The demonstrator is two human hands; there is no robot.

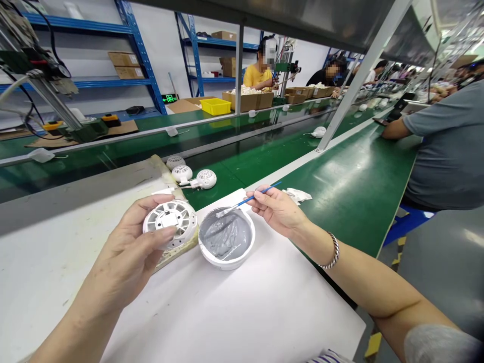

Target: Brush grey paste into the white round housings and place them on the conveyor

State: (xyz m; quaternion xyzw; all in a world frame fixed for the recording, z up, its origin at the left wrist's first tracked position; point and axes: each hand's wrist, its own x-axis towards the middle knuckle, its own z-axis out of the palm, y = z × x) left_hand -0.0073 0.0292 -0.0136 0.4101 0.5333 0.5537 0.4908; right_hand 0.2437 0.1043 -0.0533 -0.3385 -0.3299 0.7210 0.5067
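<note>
Between the thumb and fingers of my left hand (130, 252) is a round white plastic housing (181, 216) with slots around a central square. My right hand (278, 209) pinches a thin blue-handled brush (247, 199), slanting down to the left. Its pale tip rests at the grey paste (229, 237) in a white bowl (227, 264). The bowl stands on white paper, just right of the housing. Behind my left hand, several similar round white parts (206, 179) with vents lie at the edge of the green belt.
A crumpled white tissue (298, 195) lies beyond my right hand. The green conveyor (242, 161) runs across, with a metal post (359, 80) rising beside it. A co-worker in a grey shirt (449, 146) sits at right; others work behind cardboard boxes (251, 101) and a yellow bin (215, 106).
</note>
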